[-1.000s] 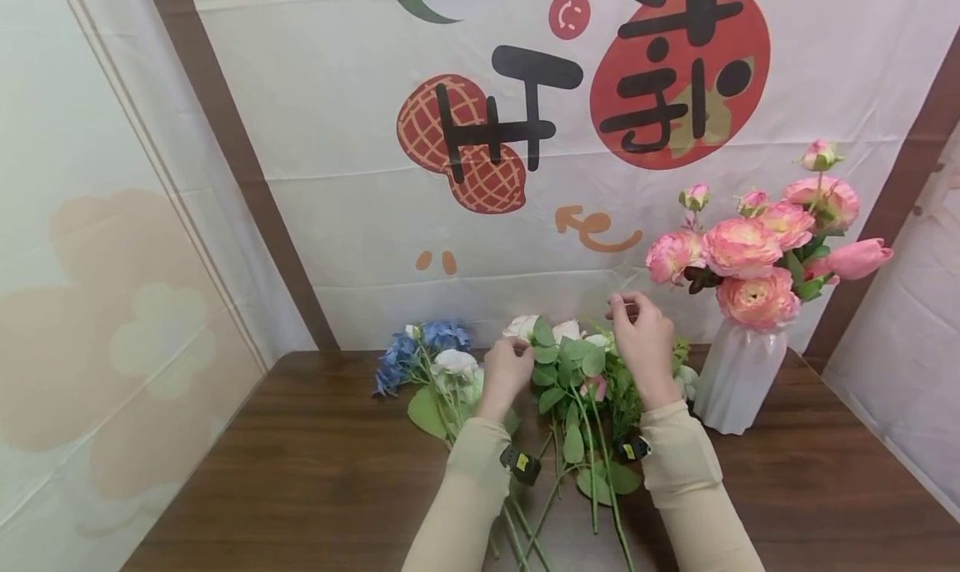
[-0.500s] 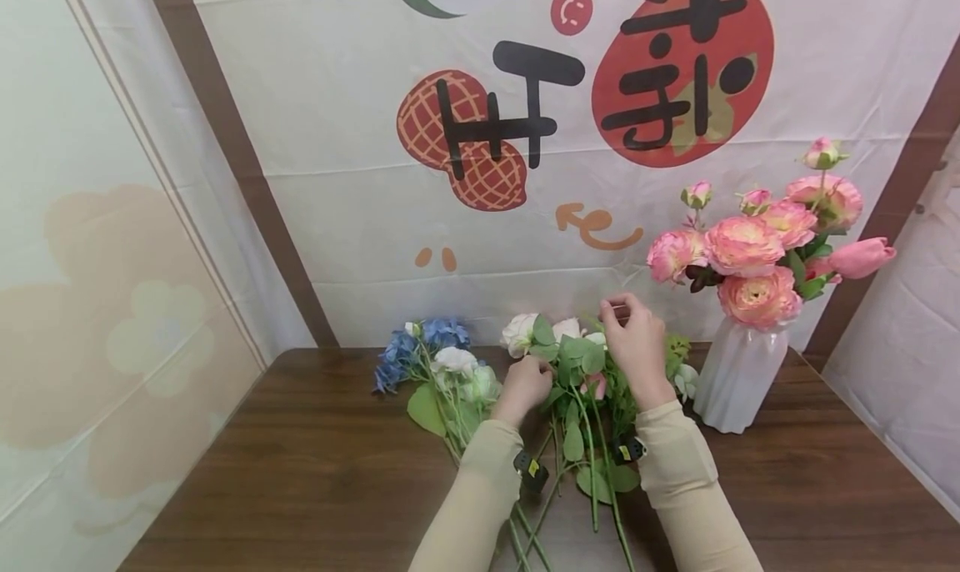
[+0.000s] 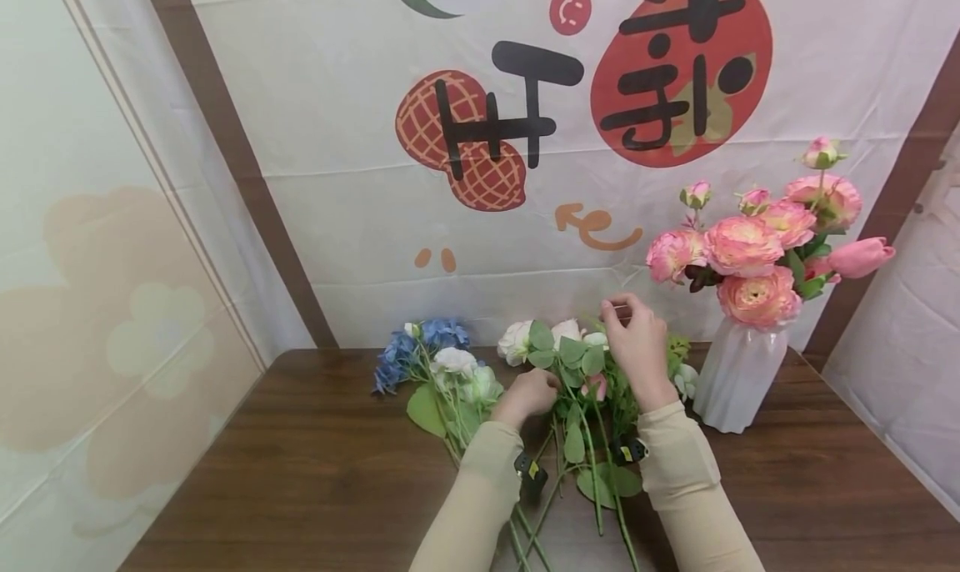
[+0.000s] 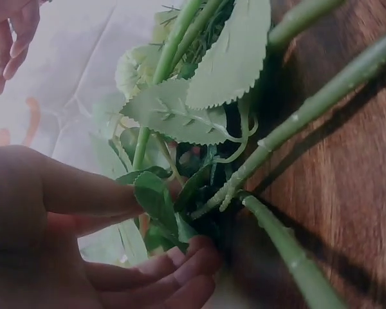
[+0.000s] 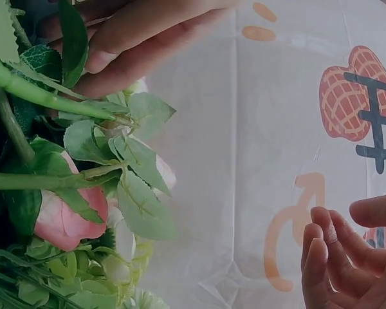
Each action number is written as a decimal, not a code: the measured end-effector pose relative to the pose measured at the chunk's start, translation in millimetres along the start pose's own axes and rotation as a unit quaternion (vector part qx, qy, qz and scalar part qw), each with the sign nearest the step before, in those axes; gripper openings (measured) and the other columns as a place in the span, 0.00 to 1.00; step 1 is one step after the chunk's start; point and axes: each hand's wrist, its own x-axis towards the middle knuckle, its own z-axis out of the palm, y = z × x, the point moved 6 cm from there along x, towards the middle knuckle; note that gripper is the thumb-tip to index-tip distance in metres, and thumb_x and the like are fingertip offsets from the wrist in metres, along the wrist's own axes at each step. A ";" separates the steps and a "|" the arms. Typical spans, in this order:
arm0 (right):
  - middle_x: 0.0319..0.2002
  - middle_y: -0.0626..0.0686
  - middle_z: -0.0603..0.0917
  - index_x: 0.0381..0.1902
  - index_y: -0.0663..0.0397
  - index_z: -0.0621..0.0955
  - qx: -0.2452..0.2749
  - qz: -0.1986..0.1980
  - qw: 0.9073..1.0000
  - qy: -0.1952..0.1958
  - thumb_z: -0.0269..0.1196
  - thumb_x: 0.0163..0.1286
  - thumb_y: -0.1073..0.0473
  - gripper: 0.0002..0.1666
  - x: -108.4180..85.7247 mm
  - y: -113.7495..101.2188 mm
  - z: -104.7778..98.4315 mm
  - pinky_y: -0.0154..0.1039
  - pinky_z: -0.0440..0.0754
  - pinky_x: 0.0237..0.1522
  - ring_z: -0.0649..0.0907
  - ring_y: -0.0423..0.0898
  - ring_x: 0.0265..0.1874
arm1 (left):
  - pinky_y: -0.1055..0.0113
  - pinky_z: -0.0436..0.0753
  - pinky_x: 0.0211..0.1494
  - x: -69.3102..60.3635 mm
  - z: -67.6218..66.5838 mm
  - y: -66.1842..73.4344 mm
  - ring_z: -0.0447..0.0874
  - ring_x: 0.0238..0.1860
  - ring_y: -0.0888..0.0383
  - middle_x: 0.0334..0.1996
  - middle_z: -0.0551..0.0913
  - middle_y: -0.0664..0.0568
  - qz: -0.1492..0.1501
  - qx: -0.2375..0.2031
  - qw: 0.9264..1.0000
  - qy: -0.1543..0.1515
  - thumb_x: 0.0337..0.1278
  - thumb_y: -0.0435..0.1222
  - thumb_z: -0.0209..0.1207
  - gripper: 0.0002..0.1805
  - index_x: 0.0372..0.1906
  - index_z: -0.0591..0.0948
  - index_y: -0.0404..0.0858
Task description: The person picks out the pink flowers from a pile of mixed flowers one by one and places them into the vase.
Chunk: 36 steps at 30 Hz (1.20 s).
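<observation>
My left hand is low among the flower stems at the middle of the table. In the left wrist view its thumb and curled fingers close round the leafy stem of a white rose; the exact grip is partly hidden by leaves. My right hand hangs above the greenery, fingers loosely bent. Nothing lies between its fingers in the right wrist view. Under it lie a pink rose and green sprigs.
A white vase holding several pink flowers stands at the right. Blue hydrangeas and white flowers lie left of the left hand on the wooden table. A printed cloth hangs behind.
My left hand has moved right and nearer, into the stems. The white rose and its leaves have shifted slightly down, and stem ends have moved a little. My right hand moved slightly left, then stayed.
</observation>
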 end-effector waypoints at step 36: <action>0.36 0.55 0.87 0.45 0.53 0.81 -0.005 0.012 1.000 -0.018 0.52 0.72 0.46 0.19 4.3 4.9 -7.7 0.45 0.79 0.33 0.84 0.52 0.36 | 0.69 0.63 0.23 0.7 -14.6 6.0 0.61 0.17 0.60 0.15 0.68 0.54 0.011 -0.032 0.991 0.128 0.60 0.29 0.53 0.16 0.16 0.72 0.41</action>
